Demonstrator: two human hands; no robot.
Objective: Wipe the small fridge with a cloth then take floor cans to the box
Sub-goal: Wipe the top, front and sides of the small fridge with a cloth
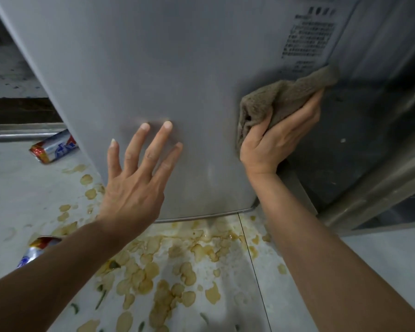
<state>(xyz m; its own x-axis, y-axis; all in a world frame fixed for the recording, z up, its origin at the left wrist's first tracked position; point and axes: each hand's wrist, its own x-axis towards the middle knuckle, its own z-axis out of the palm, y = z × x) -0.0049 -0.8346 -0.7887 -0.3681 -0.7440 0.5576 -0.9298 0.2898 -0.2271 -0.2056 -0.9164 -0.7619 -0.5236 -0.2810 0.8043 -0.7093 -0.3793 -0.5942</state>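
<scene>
The small grey fridge (153, 68) fills the upper middle of the head view. My left hand (137, 173) lies flat on its front, fingers spread and straight. My right hand (278, 142) grips a bunched brown cloth (280, 97) against the fridge's right front edge, below a printed label (307, 37). One silver, red and blue can (54, 147) lies on its side on the floor left of the fridge. A second can (35, 250) lies lower left, partly hidden behind my left forearm.
The pale floor (29, 192) below the fridge is covered in yellowish-brown spill stains (177, 264) with a few green bits. A metal bar (22, 134) runs along the floor at left. A dark metal frame (381, 178) stands to the right of the fridge.
</scene>
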